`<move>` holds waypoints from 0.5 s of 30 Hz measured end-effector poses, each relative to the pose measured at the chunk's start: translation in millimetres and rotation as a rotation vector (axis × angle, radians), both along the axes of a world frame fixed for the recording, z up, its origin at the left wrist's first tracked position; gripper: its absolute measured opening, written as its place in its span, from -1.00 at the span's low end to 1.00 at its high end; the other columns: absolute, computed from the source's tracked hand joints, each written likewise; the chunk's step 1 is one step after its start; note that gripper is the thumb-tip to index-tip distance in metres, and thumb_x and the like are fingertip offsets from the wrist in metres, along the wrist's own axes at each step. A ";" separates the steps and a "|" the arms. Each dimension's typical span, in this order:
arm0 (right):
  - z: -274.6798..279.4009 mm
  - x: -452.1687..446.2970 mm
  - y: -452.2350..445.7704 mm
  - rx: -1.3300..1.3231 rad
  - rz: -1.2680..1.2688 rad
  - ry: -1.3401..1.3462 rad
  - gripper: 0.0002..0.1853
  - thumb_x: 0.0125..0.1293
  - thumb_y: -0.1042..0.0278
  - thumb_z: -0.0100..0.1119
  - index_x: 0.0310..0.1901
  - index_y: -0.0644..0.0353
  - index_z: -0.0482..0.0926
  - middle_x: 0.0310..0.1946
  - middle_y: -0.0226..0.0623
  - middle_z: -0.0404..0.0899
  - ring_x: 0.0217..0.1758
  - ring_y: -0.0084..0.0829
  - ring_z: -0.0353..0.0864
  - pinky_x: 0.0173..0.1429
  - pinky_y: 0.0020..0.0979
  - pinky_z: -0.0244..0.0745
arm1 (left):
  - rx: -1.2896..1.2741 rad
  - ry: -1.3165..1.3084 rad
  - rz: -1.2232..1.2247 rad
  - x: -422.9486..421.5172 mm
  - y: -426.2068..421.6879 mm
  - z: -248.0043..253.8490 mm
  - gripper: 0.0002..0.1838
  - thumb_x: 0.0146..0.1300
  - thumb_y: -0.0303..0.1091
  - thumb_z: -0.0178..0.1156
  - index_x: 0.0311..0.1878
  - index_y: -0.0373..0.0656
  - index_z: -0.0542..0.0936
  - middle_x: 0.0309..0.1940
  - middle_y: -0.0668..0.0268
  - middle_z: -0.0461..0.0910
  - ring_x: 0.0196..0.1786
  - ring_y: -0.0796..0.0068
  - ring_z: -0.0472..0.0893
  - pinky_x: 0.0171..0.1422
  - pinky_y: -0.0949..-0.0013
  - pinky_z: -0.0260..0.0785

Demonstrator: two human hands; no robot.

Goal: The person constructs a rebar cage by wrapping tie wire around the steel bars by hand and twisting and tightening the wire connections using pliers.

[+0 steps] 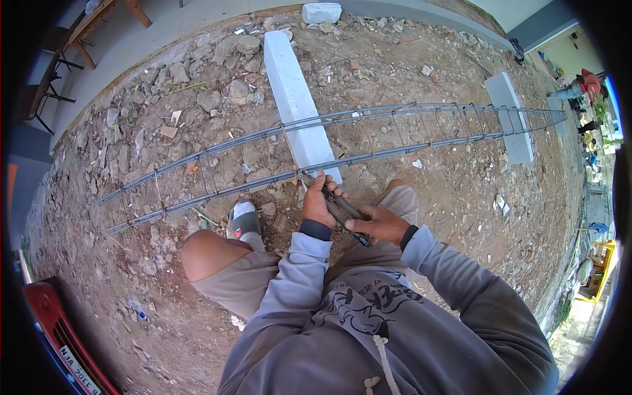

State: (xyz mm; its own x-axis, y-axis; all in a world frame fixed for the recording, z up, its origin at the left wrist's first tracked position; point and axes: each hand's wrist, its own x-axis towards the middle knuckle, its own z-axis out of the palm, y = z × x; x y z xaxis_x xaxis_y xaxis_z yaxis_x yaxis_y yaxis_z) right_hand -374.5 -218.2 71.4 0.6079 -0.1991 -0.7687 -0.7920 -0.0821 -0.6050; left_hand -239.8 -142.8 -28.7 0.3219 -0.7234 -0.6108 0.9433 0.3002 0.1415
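Note:
I sit low over a long rebar cage (255, 182) of steel bars with thin stirrups. It rests across white blocks (289, 92) on the ground. Between my hands is a dark, long-handled tool like pincers (342, 212), slanting from the near bars down toward my lap. My left hand (319, 205) is closed around its upper part, right beside the bars, thumb on top. My right hand (382, 224) grips the lower handle end. The tool's tip lies close to the near bars, but I cannot tell whether it touches them. Any thin wire there is too small to make out.
Rubble and stones (210, 99) cover the dirt around the cage. A second white block (510, 118) supports it farther right. My shoe (243, 220) is just below the bars. A red vehicle (49, 309) stands at lower left. Another person (586, 85) is at far right.

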 end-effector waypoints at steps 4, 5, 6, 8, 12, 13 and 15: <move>23.7 6.5 32.5 -0.659 0.207 0.016 -0.38 0.09 -0.09 0.20 -0.11 0.41 0.45 -0.21 0.17 0.56 -0.02 0.03 0.56 0.08 -0.15 0.46 | 0.320 -0.079 -0.014 -4.3 -11.2 12.3 -0.71 0.38 -0.08 0.03 -0.34 -0.09 0.42 -0.64 0.43 0.34 -0.58 0.44 0.39 -0.40 0.22 0.36; 12.4 4.9 41.5 -0.787 0.206 0.013 -0.42 0.09 -0.04 0.20 -0.12 0.41 0.46 -0.20 0.17 0.56 0.00 0.04 0.55 0.07 -0.14 0.46 | 0.342 -0.087 -0.012 -4.0 -10.9 12.7 -0.69 0.37 -0.05 0.03 -0.34 -0.09 0.42 -0.63 0.43 0.35 -0.57 0.44 0.39 -0.40 0.22 0.36; -5.5 4.0 44.8 -0.835 0.139 -0.053 -0.55 0.08 0.12 0.18 -0.17 0.40 0.47 -0.27 0.10 0.58 -0.05 0.06 0.57 0.06 -0.09 0.46 | 0.358 -0.096 -0.016 -3.3 -9.3 12.5 -0.68 0.36 -0.02 0.03 -0.34 -0.08 0.42 -0.63 0.42 0.36 -0.57 0.44 0.40 -0.39 0.21 0.35; -23.3 8.6 36.6 -0.707 0.161 -0.072 -0.56 0.18 0.07 0.16 -0.15 0.37 0.49 -0.34 0.01 0.58 -0.17 0.00 0.61 -0.05 -0.11 0.50 | 0.373 -0.134 -0.042 -3.1 -9.9 12.0 -0.66 0.34 0.02 0.05 -0.35 -0.06 0.42 -0.60 0.43 0.38 -0.54 0.45 0.42 -0.41 0.23 0.35; -22.7 3.1 -25.4 0.671 -0.246 0.047 -0.54 0.30 0.01 0.11 -0.07 0.32 0.51 -0.36 -0.15 0.61 -0.33 -0.28 0.64 -0.25 -0.26 0.55 | 0.336 -0.149 0.008 0.0 -10.4 14.9 -0.59 0.32 0.15 -0.01 -0.31 -0.03 0.42 -0.52 0.37 0.48 -0.44 0.38 0.50 -0.34 0.18 0.33; -29.5 -1.5 -29.3 0.726 -0.246 0.043 -0.53 0.31 -0.02 0.10 -0.06 0.31 0.52 -0.36 -0.18 0.61 -0.35 -0.33 0.64 -0.27 -0.30 0.55 | 0.338 -0.162 0.007 0.9 -8.2 22.9 -0.60 0.33 0.14 -0.02 -0.30 -0.02 0.43 -0.50 0.36 0.50 -0.42 0.37 0.51 -0.33 0.19 0.34; -43.1 -3.2 -39.2 0.836 -0.221 0.038 -0.50 0.32 -0.06 0.08 -0.02 0.29 0.52 -0.34 -0.22 0.61 -0.40 -0.44 0.62 -0.32 -0.37 0.54 | 0.346 -0.191 0.023 6.1 -4.4 22.6 -0.62 0.36 0.12 -0.05 -0.26 -0.02 0.45 -0.46 0.33 0.52 -0.38 0.36 0.53 -0.31 0.20 0.35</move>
